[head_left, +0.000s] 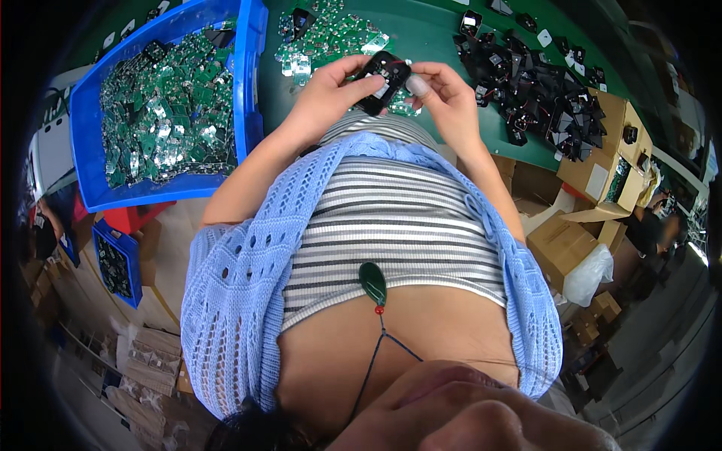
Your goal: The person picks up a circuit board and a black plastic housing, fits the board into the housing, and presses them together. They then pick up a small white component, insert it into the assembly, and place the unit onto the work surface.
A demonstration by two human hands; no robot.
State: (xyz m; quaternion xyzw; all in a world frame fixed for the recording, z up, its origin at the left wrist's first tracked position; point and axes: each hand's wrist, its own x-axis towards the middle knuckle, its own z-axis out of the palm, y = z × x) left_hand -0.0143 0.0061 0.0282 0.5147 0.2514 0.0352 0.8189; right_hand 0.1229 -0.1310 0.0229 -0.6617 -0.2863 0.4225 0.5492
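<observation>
A small black plastic housing (pixel 392 96) is tilted above the green table's near edge, with pale parts and a bit of red wire showing inside it. My left hand (pixel 336 92) grips it from the left, thumb laid across its open face. At its right edge my right hand (pixel 450 96) has thumb and forefinger drawn together; whatever small piece is between those fingertips is too small to make out. Just beyond the hands lies a spread of green circuit boards (pixel 331 34). A few more boards (pixel 406 105) show below the fingers at the table edge.
To the left stands a blue bin (pixel 252 75) heaped with green circuit boards (pixel 169 113). A pile of black housings (pixel 538 94) with red wires covers the table's right side. Cardboard boxes (pixel 560 252) stand at the lower right; a smaller blue bin (pixel 134 289) sits low at left.
</observation>
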